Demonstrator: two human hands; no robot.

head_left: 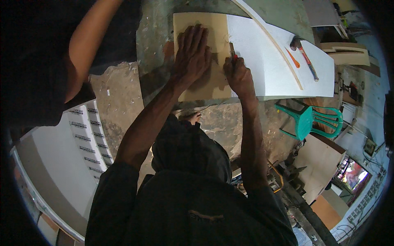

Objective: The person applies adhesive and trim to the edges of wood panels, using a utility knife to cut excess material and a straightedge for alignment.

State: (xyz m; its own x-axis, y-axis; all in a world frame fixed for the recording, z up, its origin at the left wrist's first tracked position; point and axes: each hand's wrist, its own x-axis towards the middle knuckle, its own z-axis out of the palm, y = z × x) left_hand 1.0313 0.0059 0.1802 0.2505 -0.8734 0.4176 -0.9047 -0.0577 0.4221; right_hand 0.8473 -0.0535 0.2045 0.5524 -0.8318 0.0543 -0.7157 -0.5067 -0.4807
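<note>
On the workbench (pixel 158 18) lies a tan board (pixel 217 24), bordered on its right by a white panel (pixel 248 37). My left hand (pixel 193 53) rests flat on the tan board, fingers stretched forward. Near the line where tan meets white, my right hand (pixel 240 78) grips a utility knife (pixel 233 51) with some red on it; its narrow blade end points away from me. My fingers hide most of its handle, and I cannot tell whether the blade touches the board. A long thin strip (pixel 283 55) crosses the white panel, with an orange-handled tool (pixel 294 58) and a hammer (pixel 308 63) beyond it.
Another person's bare arm (pixel 92 37) is at the upper left. A green plastic chair (pixel 304 123) stands right of me, below the bench edge. White panels (pixel 53 156) lean at the lower left. Board pieces (pixel 318 164) and a lit screen (pixel 353 175) are at the right.
</note>
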